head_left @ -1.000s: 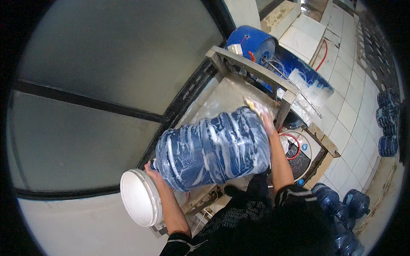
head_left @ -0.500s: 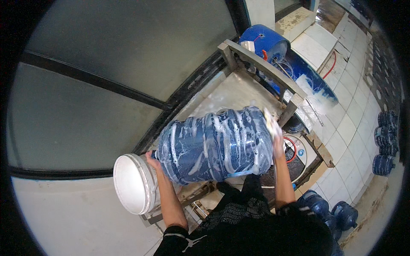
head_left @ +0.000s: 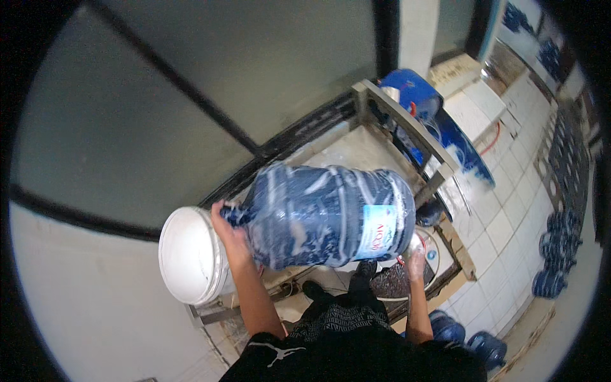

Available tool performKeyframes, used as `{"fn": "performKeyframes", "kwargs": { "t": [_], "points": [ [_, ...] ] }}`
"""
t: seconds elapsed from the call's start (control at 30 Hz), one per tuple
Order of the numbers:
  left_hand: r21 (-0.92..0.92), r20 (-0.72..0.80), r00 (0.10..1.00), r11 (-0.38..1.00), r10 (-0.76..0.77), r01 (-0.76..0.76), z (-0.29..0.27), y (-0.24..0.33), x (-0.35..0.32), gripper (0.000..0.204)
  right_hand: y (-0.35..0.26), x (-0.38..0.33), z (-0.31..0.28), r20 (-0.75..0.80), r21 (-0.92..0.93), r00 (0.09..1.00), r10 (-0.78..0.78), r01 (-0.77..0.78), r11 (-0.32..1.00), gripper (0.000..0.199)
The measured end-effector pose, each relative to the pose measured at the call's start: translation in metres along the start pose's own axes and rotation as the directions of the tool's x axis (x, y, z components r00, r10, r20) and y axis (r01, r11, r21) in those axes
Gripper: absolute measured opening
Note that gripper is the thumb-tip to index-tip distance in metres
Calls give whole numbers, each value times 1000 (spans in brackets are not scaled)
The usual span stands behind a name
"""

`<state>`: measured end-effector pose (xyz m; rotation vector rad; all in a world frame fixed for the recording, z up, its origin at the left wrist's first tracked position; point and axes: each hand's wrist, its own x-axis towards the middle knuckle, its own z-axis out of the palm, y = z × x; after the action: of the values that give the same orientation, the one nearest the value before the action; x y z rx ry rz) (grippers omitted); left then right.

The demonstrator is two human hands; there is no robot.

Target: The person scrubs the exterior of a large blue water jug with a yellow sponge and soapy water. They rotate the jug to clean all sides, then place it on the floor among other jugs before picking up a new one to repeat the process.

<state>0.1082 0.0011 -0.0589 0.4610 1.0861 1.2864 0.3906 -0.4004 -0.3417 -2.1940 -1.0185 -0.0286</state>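
Observation:
A big blue water-cooler bottle (head_left: 318,216), streaked with white suds, lies on its side above the metal stand, its neck to the left. A light blue label shows near its base. My left hand (head_left: 230,230) is wrapped round the neck. Beside the near lower corner of the base is my right hand (head_left: 416,262), its fingers closed around something whitish and foamy, too blurred to name. Whether the right hand touches the bottle is hard to tell.
A white bucket (head_left: 221,280) stands left of the bottle. The stand's metal rail (head_left: 407,121) rises behind its base. Beyond are a blue drum (head_left: 410,89) and a blue cut-open tub (head_left: 474,153). More bottles (head_left: 487,349) sit on the tiled floor at right.
The bottle has turned about its length, bringing the label into sight. My right hand has come from the end of the base down toward me. My left hand keeps the neck.

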Motion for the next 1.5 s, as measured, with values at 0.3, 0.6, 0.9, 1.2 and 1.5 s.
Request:
{"fn": "performKeyframes", "kwargs": {
  "t": [0.3, 0.6, 0.9, 1.2, 1.5],
  "points": [
    [77, 329, 797, 826, 507, -558, 66, 62, -90, 13, -192, 160, -125, -197, 572, 951, 238, -86, 816, 46],
    [232, 636, 572, 578, 519, -782, 83, 51, -72, 32, -400, 197, -60, -78, 241, 852, -517, 520, 820, 38],
    [366, 877, 470, 495, 100, -788, 72, 99, -52, 65, -496, 145, -22, 245, 58, 550, -798, 814, 578, 35],
    [396, 905, 425, 356, 6, -847, 79, 97, -33, 68, -504, 146, -3, 159, -7, 563, -811, 822, 569, 33],
    [357, 800, 539, 513, 263, -781, 71, 52, -45, 75, -397, 233, -51, 61, 317, 903, -425, 387, 866, 39]
  ]
}}
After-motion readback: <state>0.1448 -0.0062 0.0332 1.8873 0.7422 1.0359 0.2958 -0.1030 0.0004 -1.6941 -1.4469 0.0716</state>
